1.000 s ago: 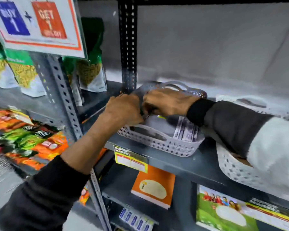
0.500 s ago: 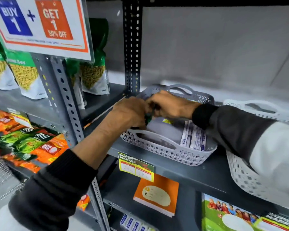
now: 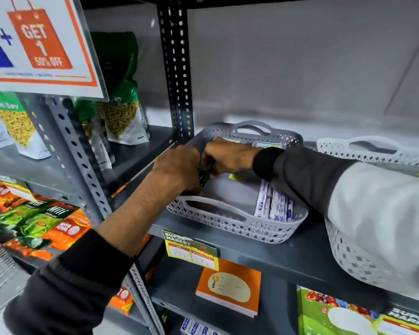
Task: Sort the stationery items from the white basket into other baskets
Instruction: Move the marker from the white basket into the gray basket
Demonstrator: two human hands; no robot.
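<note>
A grey perforated basket [image 3: 230,224] stands on the grey shelf. Both hands are inside its left half, touching each other. My left hand [image 3: 177,166] and my right hand [image 3: 225,157] are closed together around small green items [image 3: 203,176], mostly hidden between the fingers. White and blue packets [image 3: 275,205] lean at the basket's right side, and more packets show behind my right hand. A white basket [image 3: 363,151] stands to the right, largely hidden by my right sleeve.
A perforated steel upright [image 3: 177,68] rises just left of the grey basket. Snack bags [image 3: 121,112] fill the left shelves. An orange notebook [image 3: 230,288] lies on the shelf below, with a price tag [image 3: 191,247] on the shelf edge. A promotion sign [image 3: 39,44] hangs top left.
The camera has moved closer and slightly right. Both hands stay together in the grey basket, shifted a little toward its back left, and the green items now show between them.
</note>
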